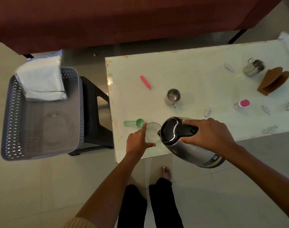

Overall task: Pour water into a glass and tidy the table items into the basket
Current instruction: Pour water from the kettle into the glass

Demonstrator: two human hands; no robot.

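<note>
Tabletop (206, 76): right fingers (189, 122) grip tilted kettle (186, 150), left fingers (143, 130) hold glass (152, 131).

The clear drinking glass (152, 131) stands by the pale glass-topped table's (206, 76) near-left corner, green plastic scoop (139, 122) just left of it, steel electric kettle (186, 150) just right; grey lattice basket (10, 112) beyond the table's left edge.

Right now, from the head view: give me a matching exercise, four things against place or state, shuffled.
Things
1. kettle
2. glass
3. bag
4. clip

Place or state
a. in the basket
b. tilted, gripped by the right hand
c. pink, untouched on the table
d. upright, held by the left hand

Pairs: 1-b, 2-d, 3-a, 4-c
</note>
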